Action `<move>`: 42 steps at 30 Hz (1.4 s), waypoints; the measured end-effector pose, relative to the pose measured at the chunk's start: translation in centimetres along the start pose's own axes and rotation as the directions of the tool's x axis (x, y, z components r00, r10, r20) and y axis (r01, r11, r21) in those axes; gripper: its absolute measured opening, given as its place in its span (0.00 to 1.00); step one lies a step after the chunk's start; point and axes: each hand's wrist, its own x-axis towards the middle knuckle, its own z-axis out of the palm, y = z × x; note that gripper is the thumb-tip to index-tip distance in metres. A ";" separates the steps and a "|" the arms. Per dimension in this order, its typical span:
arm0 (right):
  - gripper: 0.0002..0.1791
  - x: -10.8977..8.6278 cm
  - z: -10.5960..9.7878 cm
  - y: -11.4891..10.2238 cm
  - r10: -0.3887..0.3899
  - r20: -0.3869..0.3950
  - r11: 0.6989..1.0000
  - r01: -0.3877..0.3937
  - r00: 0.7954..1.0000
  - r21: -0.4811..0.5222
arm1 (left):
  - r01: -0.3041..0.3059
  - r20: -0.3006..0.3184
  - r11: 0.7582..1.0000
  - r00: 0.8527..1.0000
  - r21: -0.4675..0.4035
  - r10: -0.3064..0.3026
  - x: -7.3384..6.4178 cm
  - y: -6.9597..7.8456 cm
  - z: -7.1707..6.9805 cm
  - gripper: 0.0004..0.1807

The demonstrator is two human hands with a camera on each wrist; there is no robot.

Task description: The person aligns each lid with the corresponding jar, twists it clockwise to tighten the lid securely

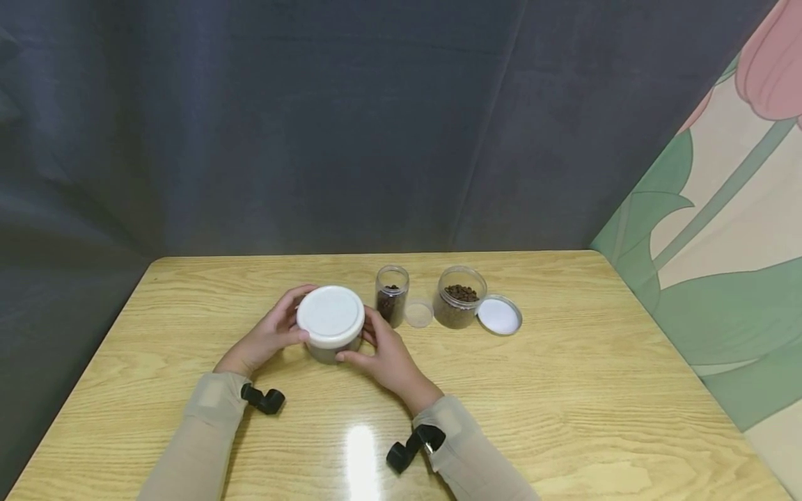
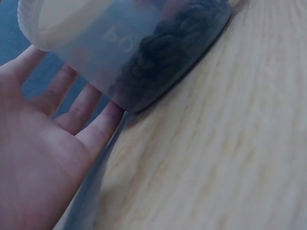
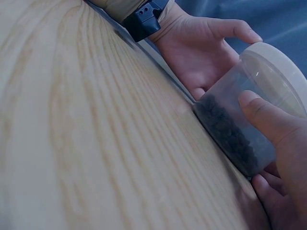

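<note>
A clear plastic jar with a white lid stands on the table, holding dark bean-like pieces in its lower part. My left hand holds it from the left, thumb at the lid's edge and fingers spread along the far side. From the right, my right hand grips the jar's body, with the thumb across the near wall and the other fingers behind. In the left wrist view, the left fingers reach along the jar's wall, down to its base.
Just right of the hands stands a tall narrow open jar of dark beans, beside a small clear lid. Further right is a wider open jar of brown beans, with a white-lined round lid against it. A dark curtain hangs behind the table.
</note>
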 end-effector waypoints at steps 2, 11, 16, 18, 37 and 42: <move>0.48 0.0 0.0 0.0 -0.001 -0.001 1.000 0.001 1.000 0.000 | 0.016 0.007 1.000 1.000 0.003 -0.016 -0.1 0.1 -0.1 0.41; 0.48 0.0 0.0 0.1 -0.007 0.001 1.000 0.007 1.000 0.003 | -0.014 0.004 1.000 1.000 -0.002 0.014 -0.2 0.5 -0.3 0.49; 0.48 0.0 0.0 0.1 -0.008 0.003 1.000 0.007 1.000 0.008 | -0.013 -0.014 0.999 1.000 0.037 0.014 -0.1 0.5 -0.2 0.47; 0.48 0.0 0.0 0.1 -0.010 0.004 1.000 0.010 1.000 0.008 | -0.010 -0.022 0.999 1.000 0.045 0.011 0.0 0.4 -0.2 0.45; 0.48 0.0 0.0 0.1 -0.006 0.004 1.000 0.006 1.000 0.007 | 0.035 -0.008 0.999 0.999 0.016 -0.034 -0.4 0.2 -0.8 0.45; 0.48 0.0 -0.1 0.1 -0.003 0.004 1.000 0.003 1.000 0.013 | -0.009 0.011 1.000 1.000 -0.027 0.010 -0.2 0.1 -0.6 0.48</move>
